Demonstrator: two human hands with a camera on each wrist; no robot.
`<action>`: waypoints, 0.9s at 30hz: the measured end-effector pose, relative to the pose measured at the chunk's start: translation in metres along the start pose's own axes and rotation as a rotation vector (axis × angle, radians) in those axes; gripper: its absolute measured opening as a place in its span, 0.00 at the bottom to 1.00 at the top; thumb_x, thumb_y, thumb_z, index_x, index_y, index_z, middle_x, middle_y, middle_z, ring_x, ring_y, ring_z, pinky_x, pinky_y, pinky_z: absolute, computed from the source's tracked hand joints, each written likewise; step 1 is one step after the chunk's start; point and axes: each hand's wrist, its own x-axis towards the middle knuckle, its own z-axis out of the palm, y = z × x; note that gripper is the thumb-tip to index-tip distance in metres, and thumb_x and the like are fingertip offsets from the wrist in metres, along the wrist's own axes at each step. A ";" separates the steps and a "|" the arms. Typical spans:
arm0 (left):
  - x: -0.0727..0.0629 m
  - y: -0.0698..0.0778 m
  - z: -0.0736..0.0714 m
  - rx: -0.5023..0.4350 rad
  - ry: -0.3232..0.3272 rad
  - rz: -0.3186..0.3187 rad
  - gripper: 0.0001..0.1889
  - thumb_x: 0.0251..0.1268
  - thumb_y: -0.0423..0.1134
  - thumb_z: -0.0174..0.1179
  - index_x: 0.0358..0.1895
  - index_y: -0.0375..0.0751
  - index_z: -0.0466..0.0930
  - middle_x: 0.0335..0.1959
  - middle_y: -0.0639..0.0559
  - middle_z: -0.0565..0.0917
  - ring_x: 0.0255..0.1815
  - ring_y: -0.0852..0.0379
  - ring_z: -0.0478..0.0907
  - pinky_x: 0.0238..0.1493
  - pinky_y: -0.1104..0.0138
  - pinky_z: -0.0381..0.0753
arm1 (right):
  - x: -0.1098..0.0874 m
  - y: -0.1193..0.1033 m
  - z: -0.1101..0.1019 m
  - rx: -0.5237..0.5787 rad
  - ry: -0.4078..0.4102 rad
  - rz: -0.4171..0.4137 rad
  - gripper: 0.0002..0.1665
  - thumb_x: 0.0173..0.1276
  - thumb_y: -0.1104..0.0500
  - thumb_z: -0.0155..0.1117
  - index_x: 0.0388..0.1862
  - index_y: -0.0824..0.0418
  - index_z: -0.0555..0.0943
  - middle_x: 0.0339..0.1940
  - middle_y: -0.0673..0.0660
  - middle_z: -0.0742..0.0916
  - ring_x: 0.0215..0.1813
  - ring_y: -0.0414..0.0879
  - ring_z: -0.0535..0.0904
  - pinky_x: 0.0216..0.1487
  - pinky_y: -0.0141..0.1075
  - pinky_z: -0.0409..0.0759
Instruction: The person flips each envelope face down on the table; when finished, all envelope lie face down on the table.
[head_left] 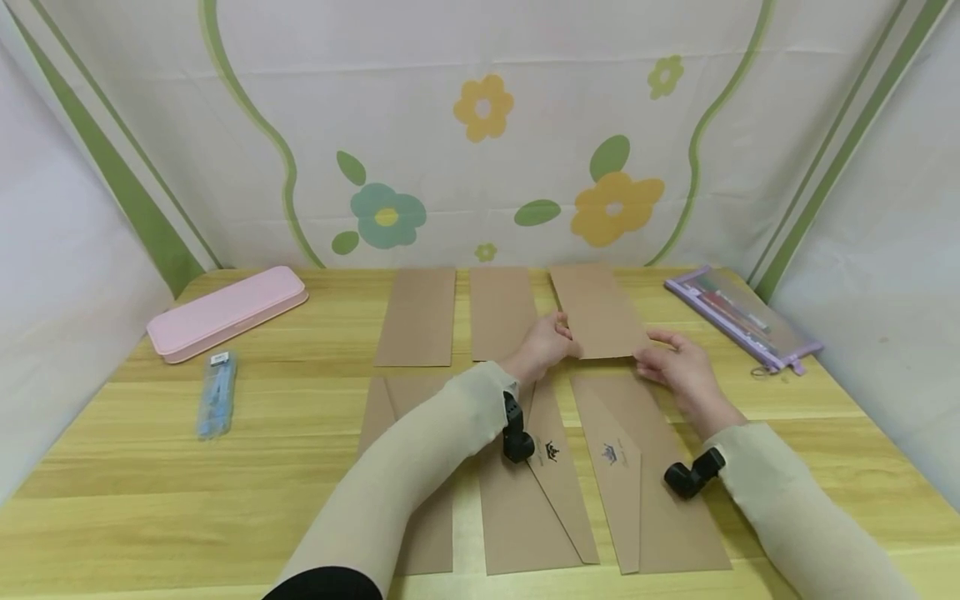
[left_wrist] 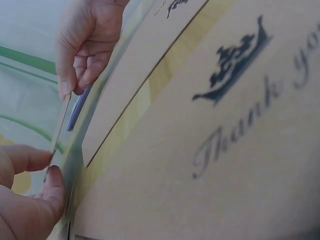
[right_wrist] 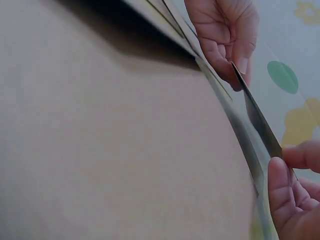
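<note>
My left hand (head_left: 543, 343) and right hand (head_left: 678, 367) pinch the near corners of a plain brown kraft-paper card (head_left: 600, 312), whose near edge is tilted up off the table. In the right wrist view the card (right_wrist: 257, 115) shows nearly edge-on between both hands. Left of it lie two similar brown cards, one in the middle (head_left: 498, 312) and one farther left (head_left: 416, 317). Below the row are three brown envelopes, a right one (head_left: 675, 500), a middle one (head_left: 525, 525) and a left one (head_left: 427, 533) partly hidden by my left arm. Crown and "Thank you" print (left_wrist: 230, 65) mark the middle envelope's flap.
On the wooden table (head_left: 187, 517), a pink case (head_left: 228, 312) lies at the back left, with a small blue item in clear wrapping (head_left: 217, 396) near it. A purple-edged clear zip pouch (head_left: 742, 317) sits at the back right. A flower-patterned cloth (head_left: 480, 192) hangs behind.
</note>
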 end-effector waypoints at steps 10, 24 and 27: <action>0.003 -0.002 -0.001 0.285 -0.050 0.002 0.42 0.51 0.29 0.64 0.71 0.37 0.54 0.54 0.47 0.75 0.47 0.58 0.72 0.46 0.68 0.74 | 0.010 0.003 -0.003 -0.357 -0.014 -0.032 0.37 0.64 0.60 0.61 0.68 0.71 0.60 0.37 0.49 0.79 0.34 0.32 0.78 0.41 0.27 0.79; 0.010 -0.001 -0.003 0.675 -0.031 0.106 0.12 0.51 0.36 0.66 0.27 0.38 0.69 0.16 0.55 0.65 0.15 0.61 0.62 0.17 0.73 0.61 | 0.024 0.003 -0.006 -0.546 -0.031 -0.016 0.34 0.64 0.57 0.61 0.65 0.71 0.64 0.43 0.57 0.75 0.37 0.37 0.74 0.39 0.26 0.79; 0.009 0.000 -0.004 0.702 -0.017 0.119 0.15 0.50 0.36 0.66 0.23 0.42 0.65 0.16 0.55 0.64 0.16 0.60 0.61 0.18 0.73 0.61 | 0.027 0.002 -0.006 -0.564 -0.036 -0.020 0.33 0.64 0.58 0.60 0.64 0.72 0.65 0.42 0.57 0.76 0.36 0.36 0.75 0.38 0.26 0.79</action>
